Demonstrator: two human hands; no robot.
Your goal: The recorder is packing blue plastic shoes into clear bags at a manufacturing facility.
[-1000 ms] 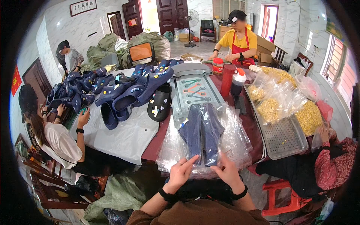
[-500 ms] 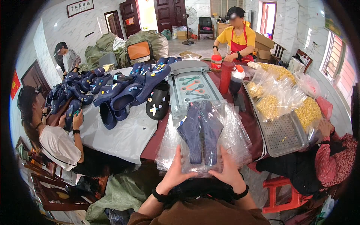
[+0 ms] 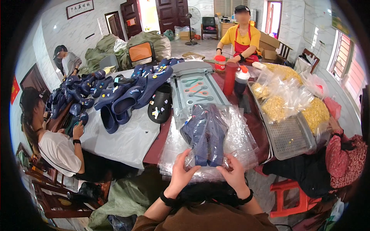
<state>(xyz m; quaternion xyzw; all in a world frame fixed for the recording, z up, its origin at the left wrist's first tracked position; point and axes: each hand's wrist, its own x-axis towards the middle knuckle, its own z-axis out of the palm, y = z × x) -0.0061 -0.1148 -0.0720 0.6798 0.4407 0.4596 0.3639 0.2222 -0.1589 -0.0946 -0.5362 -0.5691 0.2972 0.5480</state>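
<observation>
the pair of navy clogs (image 3: 205, 133) sits inside a clear plastic bag (image 3: 239, 142), toes pointing away from the person, raised above the near edge of the surface (image 3: 254, 119). the left hand (image 3: 181, 173) grips the bag's lower left corner just beside the clogs' heels, fingers curled around the plastic; the right hand (image 3: 234, 173) pinches the bag at the clogs' lower right, thumb on top. more clear bags (image 3: 173, 150) lie flat under and around the clogs. beyond the clogs stands a grey tray with coloured tools (image 3: 196, 90). left of the clogs a heap of dark blue clogs (image 3: 127, 92) lies on a white sheet. right of the clogs is a perforated grey tray (image 3: 287, 134) with bags of yellow pieces (image 3: 277, 104)
</observation>
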